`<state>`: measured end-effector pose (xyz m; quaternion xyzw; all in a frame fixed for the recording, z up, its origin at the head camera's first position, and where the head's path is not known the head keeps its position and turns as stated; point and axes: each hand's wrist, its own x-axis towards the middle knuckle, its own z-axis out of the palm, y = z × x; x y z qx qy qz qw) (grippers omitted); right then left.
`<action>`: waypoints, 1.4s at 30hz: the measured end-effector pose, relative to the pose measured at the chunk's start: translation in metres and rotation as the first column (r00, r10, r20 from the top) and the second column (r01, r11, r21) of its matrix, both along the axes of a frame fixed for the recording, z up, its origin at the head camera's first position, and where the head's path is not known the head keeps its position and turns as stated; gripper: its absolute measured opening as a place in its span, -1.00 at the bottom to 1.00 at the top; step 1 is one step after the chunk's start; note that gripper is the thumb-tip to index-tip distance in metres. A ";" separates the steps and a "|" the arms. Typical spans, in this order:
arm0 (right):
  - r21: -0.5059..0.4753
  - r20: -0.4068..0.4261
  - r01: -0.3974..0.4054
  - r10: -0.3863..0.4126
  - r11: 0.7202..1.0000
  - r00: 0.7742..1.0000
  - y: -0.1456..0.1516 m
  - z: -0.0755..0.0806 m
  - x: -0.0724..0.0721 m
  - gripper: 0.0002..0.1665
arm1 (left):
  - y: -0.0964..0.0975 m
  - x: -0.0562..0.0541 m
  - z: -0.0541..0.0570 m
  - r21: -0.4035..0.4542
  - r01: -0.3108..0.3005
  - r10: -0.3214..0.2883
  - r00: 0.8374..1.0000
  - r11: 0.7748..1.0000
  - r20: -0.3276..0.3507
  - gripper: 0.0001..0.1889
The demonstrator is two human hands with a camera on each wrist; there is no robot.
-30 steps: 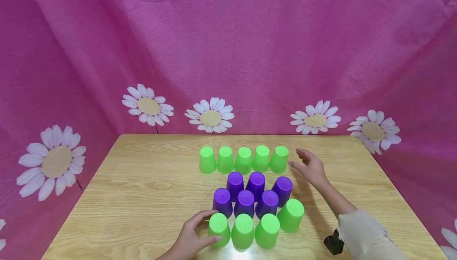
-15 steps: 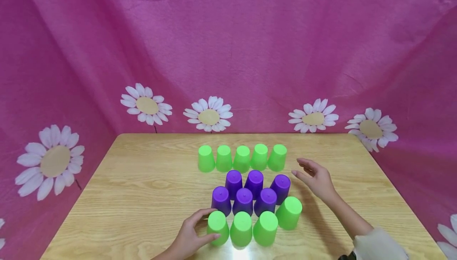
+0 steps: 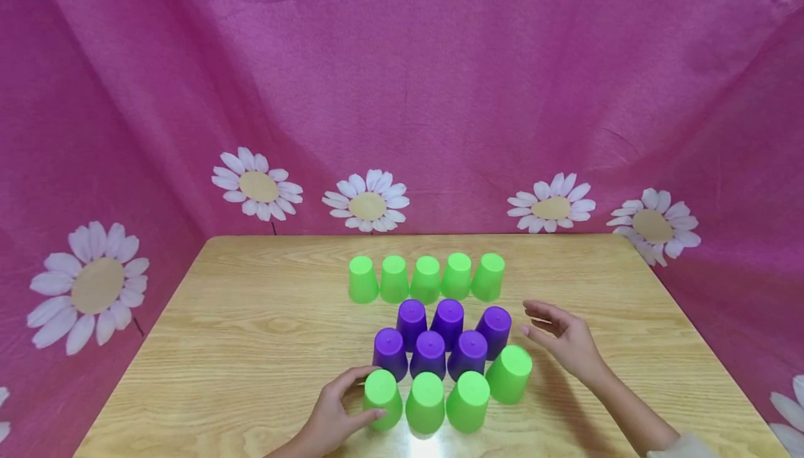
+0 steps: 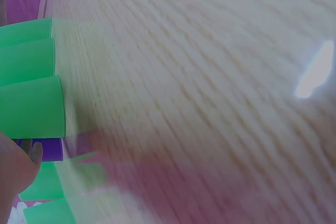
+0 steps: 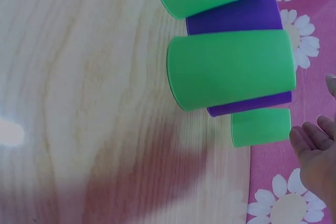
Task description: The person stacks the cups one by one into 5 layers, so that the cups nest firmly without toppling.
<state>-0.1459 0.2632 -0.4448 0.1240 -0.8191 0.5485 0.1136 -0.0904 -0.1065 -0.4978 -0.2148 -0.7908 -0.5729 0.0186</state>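
My left hand [image 3: 333,409] holds the leftmost front green cup [image 3: 383,402], its thumb on the near side and its fingers reaching round the far-left side. That cup stands upside down on the table, as do two more beside it, a green cup [image 3: 425,405] and the green cup [image 3: 467,405]. A fourth-position green cup [image 3: 510,378] sits a little farther back at the right. Behind them are purple cups [image 3: 429,357] in two rows. My right hand [image 3: 571,346] hovers right of the rear right purple cup [image 3: 494,332], fingers extended, touching nothing. In the right wrist view its fingers [image 5: 310,137] show at the edge.
A back row of several upturned green cups [image 3: 427,282] stands beyond the purple ones. The wooden table [image 3: 264,318] ends at a pink cloth [image 3: 402,95] with daisy prints, which hangs behind and at both sides.
My right hand has drawn back toward me, away from the right end of the back green row. My left hand stays at the same green cup, and the cups keep their places.
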 end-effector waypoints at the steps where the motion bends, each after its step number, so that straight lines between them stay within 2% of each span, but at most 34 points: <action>1: -0.007 -0.011 -0.012 0.012 1.000 1.000 -0.001 0.000 0.002 -0.55 | 0.000 -0.001 0.000 -0.003 0.000 0.000 1.000 1.000 -0.013 -0.43; 7: -0.040 -0.070 -0.084 0.081 0.996 0.994 -0.007 -0.005 0.011 -0.58 | -0.001 -0.001 0.002 0.007 -0.012 0.013 0.998 1.000 -0.068 -0.45; 10: -0.045 -0.084 -0.103 0.099 0.994 0.992 -0.011 -0.008 0.015 -0.57 | -0.001 0.000 0.003 0.014 -0.026 0.026 0.999 1.000 -0.044 -0.45; 17: -0.028 -0.067 -0.111 0.109 0.993 0.992 -0.012 -0.013 0.027 -0.50 | -0.003 -0.001 0.003 0.028 -0.023 0.024 0.999 0.999 -0.041 -0.45; 23: -0.054 -0.092 -0.124 0.119 0.991 0.989 -0.009 -0.017 0.033 -0.48 | -0.007 -0.001 0.004 0.037 -0.015 0.017 0.999 0.999 -0.049 -0.46; 29: -0.032 -0.056 -0.140 0.138 0.990 0.989 -0.009 -0.018 0.038 -0.47 | -0.019 -0.002 0.011 0.021 -0.073 0.074 0.995 0.997 -0.066 -0.48; 32: -0.027 -0.028 -0.139 0.138 0.990 0.990 -0.010 -0.020 0.039 -0.44 | -0.024 -0.002 0.014 0.024 -0.124 0.125 0.992 0.992 -0.033 -0.49; 34: -0.028 -0.015 -0.138 0.138 0.990 0.990 -0.010 -0.023 0.040 -0.41 | -0.026 -0.003 0.016 0.030 -0.161 0.160 0.987 0.987 0.034 -0.49; 38: -0.029 -0.006 -0.131 0.131 0.991 0.991 -0.011 -0.028 0.042 -0.37 | -0.027 -0.004 0.019 0.033 -0.219 0.212 0.967 0.975 0.143 -0.48; 42: -0.024 -0.006 -0.122 0.122 0.992 0.992 -0.011 -0.032 0.043 -0.35 | -0.029 -0.009 0.024 0.034 -0.251 0.241 0.952 0.967 0.188 -0.47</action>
